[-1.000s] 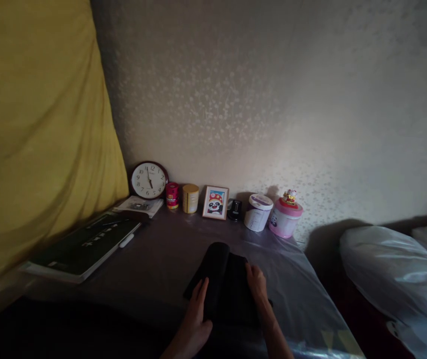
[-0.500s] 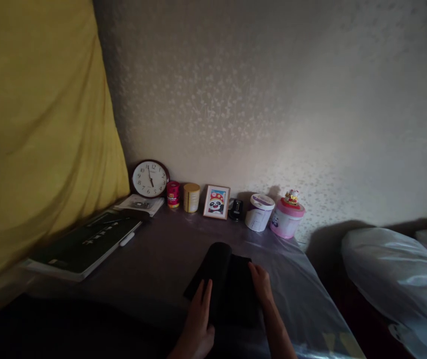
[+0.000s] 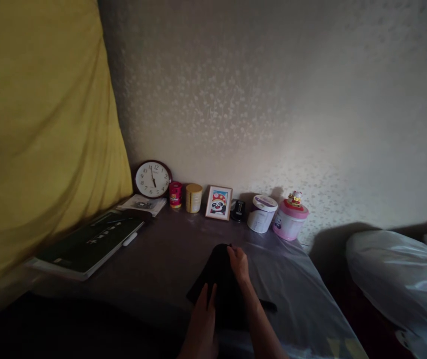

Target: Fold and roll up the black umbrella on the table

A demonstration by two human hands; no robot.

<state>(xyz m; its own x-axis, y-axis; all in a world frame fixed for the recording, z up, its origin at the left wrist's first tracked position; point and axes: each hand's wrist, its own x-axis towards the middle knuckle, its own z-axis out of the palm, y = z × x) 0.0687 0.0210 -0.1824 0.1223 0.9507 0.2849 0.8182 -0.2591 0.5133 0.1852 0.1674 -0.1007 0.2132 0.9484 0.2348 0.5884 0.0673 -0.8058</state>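
A black cloth-like item (image 3: 218, 269) lies folded on the table at the lower centre. My right hand (image 3: 238, 262) pinches its upper right edge, fingers closed. Lower down, my left hand (image 3: 204, 311) rests on its near left part with two fingers spread apart. A narrow dark strip (image 3: 268, 305) sticks out to the right from beneath my right forearm. Fine detail of the black item is lost in the dim light.
Along the wall stand a clock (image 3: 153, 178), a red can (image 3: 175, 195), a yellow can (image 3: 193, 198), a panda picture frame (image 3: 218, 203), a white tub (image 3: 262, 214) and a pink tub (image 3: 290, 220). A green book (image 3: 86, 244) lies left; a plastic-covered bundle (image 3: 400, 274) is right.
My right hand has moved left and up, carrying the right part of the black item over toward the left part. The dark strip now shows on the right.
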